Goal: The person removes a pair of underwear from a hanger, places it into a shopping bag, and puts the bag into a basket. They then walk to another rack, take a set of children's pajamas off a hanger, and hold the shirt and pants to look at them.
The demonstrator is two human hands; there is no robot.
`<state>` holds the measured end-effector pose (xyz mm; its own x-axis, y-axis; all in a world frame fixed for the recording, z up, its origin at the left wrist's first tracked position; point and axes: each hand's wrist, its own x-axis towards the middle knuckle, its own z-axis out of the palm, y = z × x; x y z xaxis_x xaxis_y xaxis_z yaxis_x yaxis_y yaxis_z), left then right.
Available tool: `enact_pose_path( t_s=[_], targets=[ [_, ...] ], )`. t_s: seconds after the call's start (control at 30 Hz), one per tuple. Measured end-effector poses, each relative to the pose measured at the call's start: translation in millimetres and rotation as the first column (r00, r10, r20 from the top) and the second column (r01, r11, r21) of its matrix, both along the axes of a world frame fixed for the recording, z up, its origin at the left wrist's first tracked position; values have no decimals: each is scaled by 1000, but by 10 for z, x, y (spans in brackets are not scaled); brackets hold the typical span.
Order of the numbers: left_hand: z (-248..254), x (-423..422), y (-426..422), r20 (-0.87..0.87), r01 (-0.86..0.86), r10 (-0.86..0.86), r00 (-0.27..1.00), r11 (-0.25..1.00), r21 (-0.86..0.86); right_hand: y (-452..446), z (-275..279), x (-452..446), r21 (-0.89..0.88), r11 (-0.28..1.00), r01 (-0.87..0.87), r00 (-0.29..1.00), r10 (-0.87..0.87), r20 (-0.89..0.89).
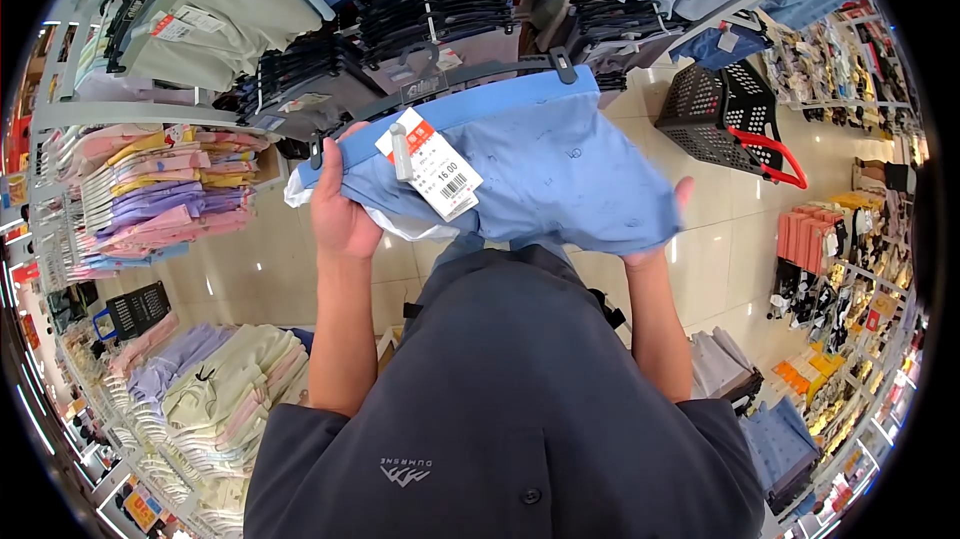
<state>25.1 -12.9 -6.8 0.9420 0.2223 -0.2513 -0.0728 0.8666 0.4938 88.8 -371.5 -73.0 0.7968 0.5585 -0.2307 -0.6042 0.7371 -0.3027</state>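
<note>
A pair of blue printed shorts (540, 164) hangs clipped to a black hanger (480, 72), held in front of my body. At the waistband's left end, my left hand (345, 201) grips the fabric close to the hanger clip. My right hand (655, 244) holds the lower right edge of the shorts; most of its fingers are hidden behind the cloth, and a fingertip shows beside it. A white and red price tag (445, 174) reading 16.00 lies over the front of the shorts. White material (410, 227) peeks out beneath the garment.
Racks of dark hung clothes (435, 19) stand directly ahead, with pale green shorts (215, 24) at upper left. Folded pastel garments (165, 194) hang at left. A black shopping basket (715, 104) with a red handle stands on the tiled floor (715, 249) at right.
</note>
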Motion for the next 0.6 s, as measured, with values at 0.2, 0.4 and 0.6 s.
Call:
enact_pose_path(
  t_s=[0.2, 0.4, 0.6],
  targets=[
    [-12, 39, -44, -22, 30, -30, 999, 1000, 7, 330, -291, 40, -416, 884, -213, 966, 254, 44],
    [-116, 38, 47, 58, 56, -52, 997, 996, -62, 839, 36, -14, -663, 690, -292, 955, 247, -164],
    [-79, 31, 34, 3, 15, -15, 1000, 1000, -20, 715, 441, 29, -144, 943, -299, 924, 248, -291]
  ],
)
